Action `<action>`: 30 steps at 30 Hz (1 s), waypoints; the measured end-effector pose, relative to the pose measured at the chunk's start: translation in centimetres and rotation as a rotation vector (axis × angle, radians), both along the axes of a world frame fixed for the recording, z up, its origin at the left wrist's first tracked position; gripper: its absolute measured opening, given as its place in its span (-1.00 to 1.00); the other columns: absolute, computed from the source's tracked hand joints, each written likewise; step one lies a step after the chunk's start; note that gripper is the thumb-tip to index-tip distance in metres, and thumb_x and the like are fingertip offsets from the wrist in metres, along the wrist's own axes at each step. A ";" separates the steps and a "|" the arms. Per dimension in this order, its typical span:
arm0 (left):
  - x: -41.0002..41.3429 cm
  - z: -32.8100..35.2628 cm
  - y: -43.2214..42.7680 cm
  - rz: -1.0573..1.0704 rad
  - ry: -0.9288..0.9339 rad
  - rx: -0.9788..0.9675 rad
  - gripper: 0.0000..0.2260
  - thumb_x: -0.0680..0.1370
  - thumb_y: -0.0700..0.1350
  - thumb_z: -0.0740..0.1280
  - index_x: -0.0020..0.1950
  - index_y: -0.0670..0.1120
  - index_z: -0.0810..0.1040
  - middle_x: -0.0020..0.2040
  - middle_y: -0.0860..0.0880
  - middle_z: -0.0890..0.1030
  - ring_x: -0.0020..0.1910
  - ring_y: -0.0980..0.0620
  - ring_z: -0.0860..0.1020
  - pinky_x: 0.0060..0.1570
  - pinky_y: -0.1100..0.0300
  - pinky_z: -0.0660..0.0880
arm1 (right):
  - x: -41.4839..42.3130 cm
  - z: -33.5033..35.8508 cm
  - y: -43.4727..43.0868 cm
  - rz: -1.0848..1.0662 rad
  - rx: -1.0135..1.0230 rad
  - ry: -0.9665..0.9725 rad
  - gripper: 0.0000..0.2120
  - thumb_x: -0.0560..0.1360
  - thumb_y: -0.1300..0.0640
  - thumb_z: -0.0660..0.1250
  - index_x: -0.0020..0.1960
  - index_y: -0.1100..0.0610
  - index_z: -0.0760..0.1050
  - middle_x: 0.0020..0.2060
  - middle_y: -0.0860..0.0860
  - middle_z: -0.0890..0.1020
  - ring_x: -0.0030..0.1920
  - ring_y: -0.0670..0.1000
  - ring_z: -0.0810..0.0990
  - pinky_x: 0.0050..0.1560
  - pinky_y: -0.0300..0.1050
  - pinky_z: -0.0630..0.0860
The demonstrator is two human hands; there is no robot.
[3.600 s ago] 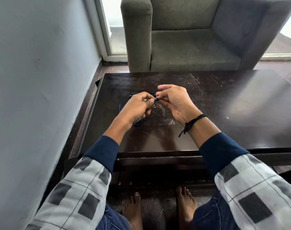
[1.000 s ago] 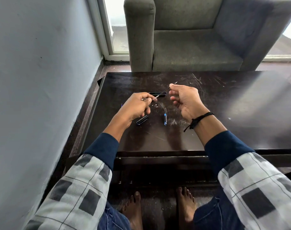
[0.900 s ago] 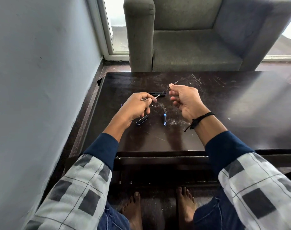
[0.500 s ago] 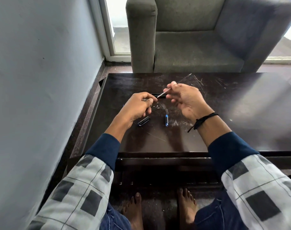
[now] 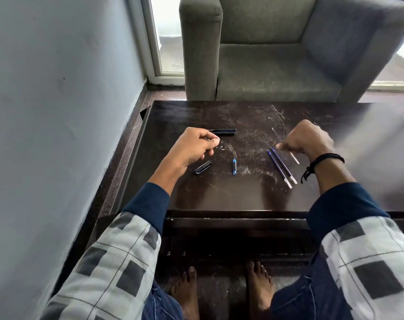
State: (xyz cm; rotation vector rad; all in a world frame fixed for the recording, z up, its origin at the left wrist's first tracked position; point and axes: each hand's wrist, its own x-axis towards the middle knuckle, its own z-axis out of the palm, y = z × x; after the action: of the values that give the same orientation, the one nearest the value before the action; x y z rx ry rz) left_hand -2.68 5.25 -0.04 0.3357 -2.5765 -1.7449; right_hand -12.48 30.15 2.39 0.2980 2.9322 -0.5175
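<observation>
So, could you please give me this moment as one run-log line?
left hand: pinches small part | right hand: grips thin refill beside two blue refills | table: black barrel, cap, blue tip piece

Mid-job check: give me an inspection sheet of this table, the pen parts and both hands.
Surface: dark scratched wooden table.
Job's things: thin clear pen refill in the right hand; small metal piece in the left hand, too small to identify.
Clutter: two blue refills side by side; black pen barrel; short black cap; small blue pen piece.
Grippers: left hand pinches the metal piece; right hand grips the refill.
Cables: nothing seen.
Surroundings: grey armchair beyond the table; grey wall at left.
</observation>
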 end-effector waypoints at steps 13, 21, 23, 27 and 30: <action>0.4 0.7 -0.7 0.026 0.029 0.006 -0.88 0.59 -0.17 0.39 0.08 -0.14 0.68 -0.28 0.01 0.62 -0.55 0.30 0.46 -0.52 0.44 0.33 | 0.3 -0.9 0.0 -0.015 0.111 -0.150 -0.76 0.25 -0.01 0.64 -0.31 0.13 0.67 -0.41 0.01 0.67 -0.30 0.02 0.60 -0.10 -0.11 0.47; 0.5 0.8 -1.0 0.033 0.045 0.002 -0.88 0.59 -0.19 0.38 0.09 -0.14 0.68 -0.27 0.00 0.63 -0.54 0.31 0.47 -0.51 0.46 0.33 | -0.6 -1.6 0.3 -0.014 0.096 -0.185 -0.77 0.25 -0.04 0.62 -0.27 0.10 0.70 -0.45 -0.05 0.69 -0.14 -0.03 0.70 0.13 -0.05 0.55; 0.5 0.9 -1.0 0.035 0.042 0.007 -0.88 0.59 -0.19 0.38 0.08 -0.14 0.68 -0.27 0.00 0.63 -0.54 0.31 0.47 -0.51 0.46 0.32 | -0.8 -1.8 0.4 -0.007 0.111 -0.177 -0.77 0.23 -0.04 0.63 -0.31 0.10 0.70 -0.43 -0.03 0.70 -0.14 0.00 0.70 0.08 -0.05 0.56; 0.5 0.9 -1.1 0.034 0.034 -0.004 -0.87 0.59 -0.17 0.39 0.09 -0.15 0.68 -0.27 -0.03 0.63 -0.54 0.30 0.47 -0.52 0.46 0.32 | -0.9 -2.0 0.1 0.026 0.164 -0.132 -0.82 0.20 0.04 0.62 -0.36 0.12 0.68 -0.31 0.04 0.72 -0.15 0.08 0.67 -0.12 -0.07 0.51; 0.8 1.4 -1.7 0.052 0.060 -0.008 -0.86 0.60 -0.21 0.37 0.11 -0.18 0.67 -0.26 -0.05 0.63 -0.54 0.30 0.47 -0.52 0.46 0.32 | -0.6 -2.0 -0.2 0.061 0.130 -0.014 -0.88 0.26 0.16 0.50 -0.21 0.14 0.66 -0.25 0.10 0.69 -0.12 0.15 0.66 -0.13 -0.06 0.49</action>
State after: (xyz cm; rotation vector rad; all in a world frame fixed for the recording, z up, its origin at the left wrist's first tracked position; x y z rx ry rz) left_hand -1.93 3.51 1.41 0.3409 -2.5096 -1.6998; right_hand -13.08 29.90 0.38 0.2248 2.9557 -0.3157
